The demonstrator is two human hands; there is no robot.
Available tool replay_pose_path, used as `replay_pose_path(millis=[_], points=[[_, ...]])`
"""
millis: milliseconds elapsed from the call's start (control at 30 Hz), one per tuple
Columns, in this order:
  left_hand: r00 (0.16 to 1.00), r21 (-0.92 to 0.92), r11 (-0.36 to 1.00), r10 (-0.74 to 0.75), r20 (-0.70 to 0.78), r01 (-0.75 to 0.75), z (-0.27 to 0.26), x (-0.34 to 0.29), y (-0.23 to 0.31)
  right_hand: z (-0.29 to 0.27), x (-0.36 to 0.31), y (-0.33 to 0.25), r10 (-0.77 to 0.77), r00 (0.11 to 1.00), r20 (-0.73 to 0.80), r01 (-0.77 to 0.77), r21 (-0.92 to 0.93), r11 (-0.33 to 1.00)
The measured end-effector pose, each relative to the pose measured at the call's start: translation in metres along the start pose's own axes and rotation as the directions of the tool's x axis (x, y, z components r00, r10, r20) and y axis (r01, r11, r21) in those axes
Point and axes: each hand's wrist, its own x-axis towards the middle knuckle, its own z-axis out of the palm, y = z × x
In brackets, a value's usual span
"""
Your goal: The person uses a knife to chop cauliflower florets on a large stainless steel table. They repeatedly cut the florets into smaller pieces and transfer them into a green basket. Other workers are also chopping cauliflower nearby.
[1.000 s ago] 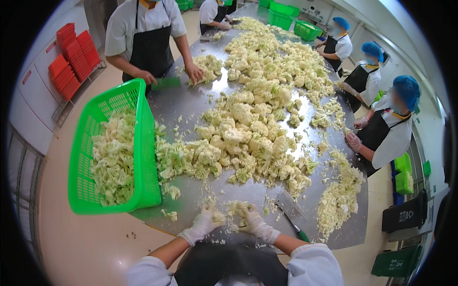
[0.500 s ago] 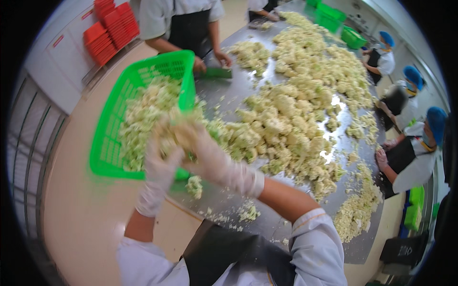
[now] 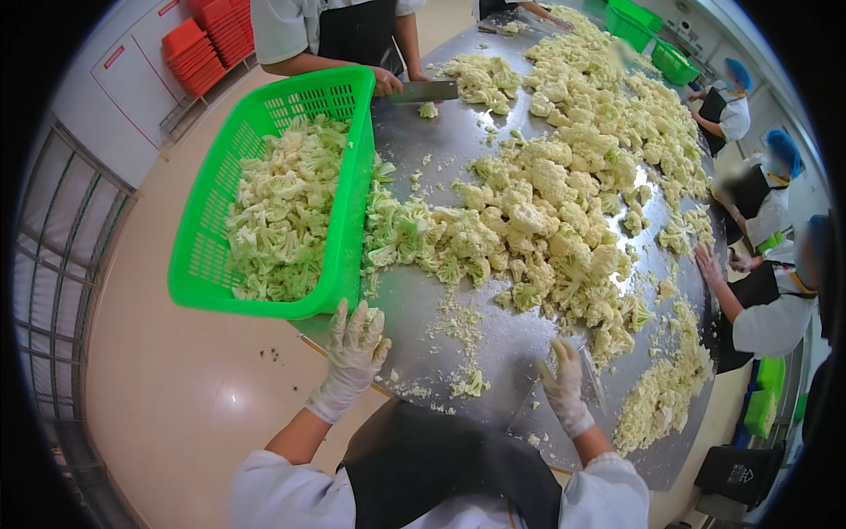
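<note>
My left hand [image 3: 354,353], in a pale glove, has its fingers apart at the table edge, just below the near corner of a green plastic basket [image 3: 339,264]. Cut cauliflower florets [image 3: 286,212] fill much of that basket. A small pale-green scrap lies by the left fingertips; contact cannot be made out. My right hand [image 3: 566,388], gloved too, is over the metal table with fingers loosely extended and nothing visibly held. Close beside it lies a knife [image 3: 594,379], partly hidden. Beyond both hands spreads a large heap of cauliflower [image 3: 546,203].
Crumbs [image 3: 460,339] are scattered on the steel table [image 3: 410,300]. Across the basket, a co-worker's hand [image 3: 386,82] holds a cleaver [image 3: 427,91]. More workers stand along the right side. Fine cauliflower bits [image 3: 665,388] pile at the right edge. Red crates [image 3: 194,57] are stacked far left.
My hands were together around cauliflower at the basket's near side. Now they are apart without it, the left drawn back to the table edge, the right moved rightward to the knife.
</note>
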Motion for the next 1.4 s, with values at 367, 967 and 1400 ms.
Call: replay_pose_path(millis=[367, 967, 1400], points=[[0.928, -0.085, 0.963, -0.221, 0.301, 0.256, 0.070, 0.012, 0.005, -0.006, -0.097, 0.072, 0.318, 0.947, -0.051, -0.317, -0.315, 0.894], [0.927, -0.081, 0.946, -0.287, 0.242, 0.314, 0.028, 0.156, 0.037, -0.037, -0.120, 0.064, 0.721, 0.685, 0.105, -0.676, -0.277, 0.683], [0.983, -0.563, 0.806, -0.159, 0.095, 0.185, 0.082, 0.142, 0.018, -0.028, -0.089, 0.023, 0.411, 0.895, -0.175, -0.389, 0.146, 0.910]])
